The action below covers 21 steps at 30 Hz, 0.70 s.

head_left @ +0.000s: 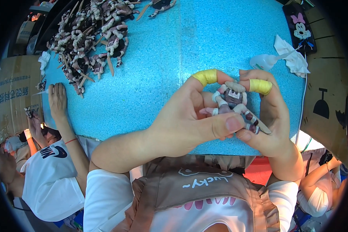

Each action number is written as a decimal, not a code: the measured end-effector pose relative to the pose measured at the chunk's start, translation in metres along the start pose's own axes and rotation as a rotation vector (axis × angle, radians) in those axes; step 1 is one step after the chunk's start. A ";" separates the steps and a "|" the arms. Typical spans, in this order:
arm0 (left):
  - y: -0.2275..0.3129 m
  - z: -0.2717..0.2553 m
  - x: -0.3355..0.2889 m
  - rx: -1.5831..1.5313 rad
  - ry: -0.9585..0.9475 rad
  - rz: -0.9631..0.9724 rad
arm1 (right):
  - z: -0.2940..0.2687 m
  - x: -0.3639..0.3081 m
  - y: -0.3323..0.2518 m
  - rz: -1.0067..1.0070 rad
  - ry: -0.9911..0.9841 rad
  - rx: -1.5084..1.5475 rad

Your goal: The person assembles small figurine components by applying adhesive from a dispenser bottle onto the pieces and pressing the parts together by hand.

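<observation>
Both my hands hold one small toy figure [232, 98] above the blue table, close to its front edge. The figure is dark purple-brown and cream, with a thick cream band over its head and banded limbs. My left hand [185, 116] grips it from the left, thumb across its lower body and index finger at the head. My right hand [274, 116] closes on it from the other side, its thumb by the legs and its index fingertip near the head. Yellow tape [206, 77] wraps each index finger. Parts of the figure are hidden behind my fingers.
A heap of similar figures [85, 42] with wooden blades lies at the table's far left. On the right are a translucent squeeze bottle [263, 61], white tissue [292, 56] and a dark cartoon-printed case [299, 33]. A co-worker's hand [58, 101] rests on the left edge.
</observation>
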<state>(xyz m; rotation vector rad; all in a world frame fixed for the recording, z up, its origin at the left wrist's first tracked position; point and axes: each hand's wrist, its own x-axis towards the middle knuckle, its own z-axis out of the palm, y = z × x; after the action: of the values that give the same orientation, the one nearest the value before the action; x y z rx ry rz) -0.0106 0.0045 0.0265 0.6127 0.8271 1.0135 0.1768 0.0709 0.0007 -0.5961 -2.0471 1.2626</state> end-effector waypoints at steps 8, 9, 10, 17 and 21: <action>-0.009 -0.001 0.001 -0.025 -0.034 0.114 | 0.011 -0.002 -0.006 0.030 0.092 0.125; -0.007 0.000 0.002 -0.022 -0.038 0.114 | 0.015 -0.004 -0.009 0.042 0.139 0.194; -0.005 0.000 0.002 0.042 -0.055 0.162 | 0.017 -0.004 -0.012 0.052 0.185 0.265; -0.010 -0.007 0.005 0.263 -0.206 0.298 | 0.002 0.004 -0.009 -0.059 0.138 0.027; -0.005 -0.003 0.004 0.078 -0.163 0.180 | 0.003 0.004 -0.011 -0.185 0.121 -0.181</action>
<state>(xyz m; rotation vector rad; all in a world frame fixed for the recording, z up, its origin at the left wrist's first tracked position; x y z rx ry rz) -0.0091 0.0063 0.0195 0.8363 0.6787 1.0817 0.1715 0.0673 0.0114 -0.5367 -2.0752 0.9204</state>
